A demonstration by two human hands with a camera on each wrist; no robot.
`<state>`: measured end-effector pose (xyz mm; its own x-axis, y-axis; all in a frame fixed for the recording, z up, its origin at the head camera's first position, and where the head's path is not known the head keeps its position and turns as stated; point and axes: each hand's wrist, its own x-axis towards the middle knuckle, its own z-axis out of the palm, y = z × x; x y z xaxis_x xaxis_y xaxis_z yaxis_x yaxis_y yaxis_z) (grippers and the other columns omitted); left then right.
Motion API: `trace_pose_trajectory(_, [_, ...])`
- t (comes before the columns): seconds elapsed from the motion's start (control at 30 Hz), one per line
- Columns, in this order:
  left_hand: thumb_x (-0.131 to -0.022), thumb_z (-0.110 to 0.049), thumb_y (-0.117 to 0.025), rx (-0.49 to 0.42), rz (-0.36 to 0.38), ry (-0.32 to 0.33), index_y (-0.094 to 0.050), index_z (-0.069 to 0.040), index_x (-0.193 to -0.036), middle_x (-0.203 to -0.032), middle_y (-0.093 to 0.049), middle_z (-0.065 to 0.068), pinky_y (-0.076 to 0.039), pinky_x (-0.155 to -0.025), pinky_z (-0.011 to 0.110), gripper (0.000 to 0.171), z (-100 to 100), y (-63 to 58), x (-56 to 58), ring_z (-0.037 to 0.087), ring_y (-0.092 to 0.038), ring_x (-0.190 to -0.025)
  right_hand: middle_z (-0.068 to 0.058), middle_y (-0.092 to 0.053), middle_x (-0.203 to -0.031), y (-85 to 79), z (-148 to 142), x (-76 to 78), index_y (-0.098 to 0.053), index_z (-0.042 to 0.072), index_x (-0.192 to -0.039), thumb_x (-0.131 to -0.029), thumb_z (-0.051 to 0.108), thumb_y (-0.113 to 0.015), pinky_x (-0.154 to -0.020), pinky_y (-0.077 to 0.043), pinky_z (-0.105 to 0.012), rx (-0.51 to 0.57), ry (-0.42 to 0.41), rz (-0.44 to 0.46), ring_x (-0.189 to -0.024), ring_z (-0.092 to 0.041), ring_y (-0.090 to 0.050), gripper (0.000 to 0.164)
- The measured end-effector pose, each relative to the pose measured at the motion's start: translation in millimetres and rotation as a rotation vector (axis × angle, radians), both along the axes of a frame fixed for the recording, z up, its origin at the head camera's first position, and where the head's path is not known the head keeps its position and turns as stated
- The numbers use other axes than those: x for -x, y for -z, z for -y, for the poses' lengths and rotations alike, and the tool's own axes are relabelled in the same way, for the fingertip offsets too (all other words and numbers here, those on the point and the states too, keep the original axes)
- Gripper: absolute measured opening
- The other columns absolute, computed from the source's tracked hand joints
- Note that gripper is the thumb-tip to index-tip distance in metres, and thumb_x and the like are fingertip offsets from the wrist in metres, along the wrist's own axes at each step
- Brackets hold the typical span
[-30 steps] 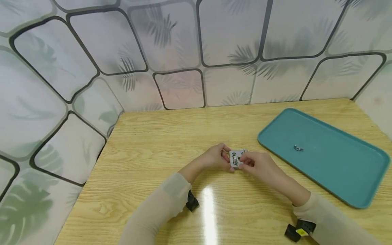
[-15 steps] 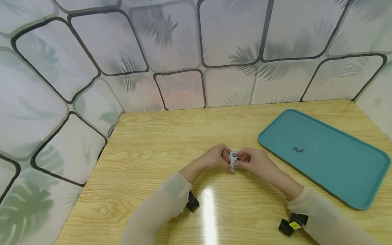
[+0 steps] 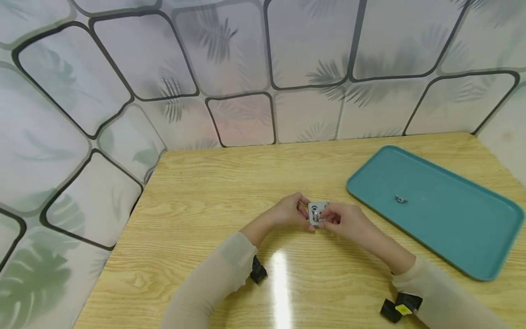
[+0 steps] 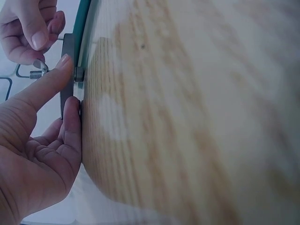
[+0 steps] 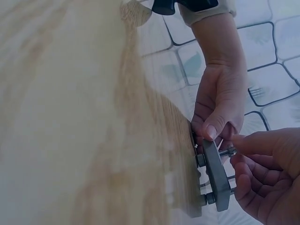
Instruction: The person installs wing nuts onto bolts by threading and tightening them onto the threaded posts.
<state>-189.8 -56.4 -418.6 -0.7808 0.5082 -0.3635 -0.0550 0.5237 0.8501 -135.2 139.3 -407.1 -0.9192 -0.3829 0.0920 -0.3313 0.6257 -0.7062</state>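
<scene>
White glare streak (image 3: 281,292) on a bright tabletop (image 3: 230,183), wrist views dimmer with blurred foregrounds

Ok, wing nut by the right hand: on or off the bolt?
On: the left wrist view shows the bolt's threaded tip sticking out past the wing nut. Tightness: cannot tell.

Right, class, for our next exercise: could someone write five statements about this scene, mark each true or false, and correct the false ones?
1. The left hand holds a metal plate. True.
2. A small metal piece lies on the tray. True.
3. The tray is red. False: it is blue-green.
4. The right hand is at a wing nut on a bolt. True.
5. The plate lies on the tray. False: it is off the tray, in the left hand.
</scene>
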Motion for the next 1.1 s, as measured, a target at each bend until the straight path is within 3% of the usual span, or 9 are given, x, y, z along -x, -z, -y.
trace_pose_trajectory(0.17, [-0.066, -0.009, -0.087, 0.004, 0.006, -0.006, -0.049, -0.005, -0.122, -0.092, -0.061, 0.004, -0.050, -0.070, 0.024, 0.068, -1, 1.7, -0.7, 0.016, -0.060, -0.081, 0.001, -0.063, -0.074, -1.7, -2, -1.2, -0.068, 0.005, -0.088, -0.084, 0.006, -0.069, -0.055, -0.045, -0.022, 0.005, 0.024, 0.019, -0.065, -0.007, -0.053, 0.004])
trace_pose_trajectory(0.63, [-0.066, -0.009, -0.086, -0.017, 0.011, -0.008, -0.047, -0.006, -0.123, -0.092, -0.061, 0.005, -0.050, -0.069, 0.025, 0.069, 1, 2.0, -0.8, 0.016, -0.060, -0.081, -0.002, -0.066, -0.077, 3.1, 0, 9.3, -0.069, 0.001, -0.098, -0.082, 0.012, -0.073, -0.059, -0.047, -0.023, 0.002, 0.044, 0.019, -0.068, -0.009, -0.057, 0.021])
trace_pose_trajectory(0.87, [-0.067, -0.008, -0.086, -0.022, 0.005, 0.001, -0.046, -0.006, -0.124, -0.092, -0.061, 0.005, -0.051, -0.069, 0.025, 0.070, 1, -1.3, -1.7, 0.016, -0.060, -0.080, -0.002, -0.065, -0.076, -0.3, 6, 11.0, -0.068, 0.001, -0.095, -0.082, 0.014, -0.073, -0.056, -0.047, -0.022, 0.015, 0.035, 0.045, -0.066, -0.009, -0.056, 0.019])
trace_pose_trajectory(1.1, [-0.066, -0.006, -0.086, -0.039, 0.009, -0.010, -0.048, -0.006, -0.122, -0.090, -0.062, 0.006, -0.051, -0.068, 0.025, 0.068, 1, -0.8, -0.4, 0.017, -0.061, -0.079, 0.000, -0.064, -0.073, -1.0, 3, 9.4, -0.068, 0.004, -0.087, -0.081, 0.012, -0.074, -0.055, -0.045, -0.022, 0.007, 0.006, -0.015, -0.064, -0.007, -0.055, 0.012])
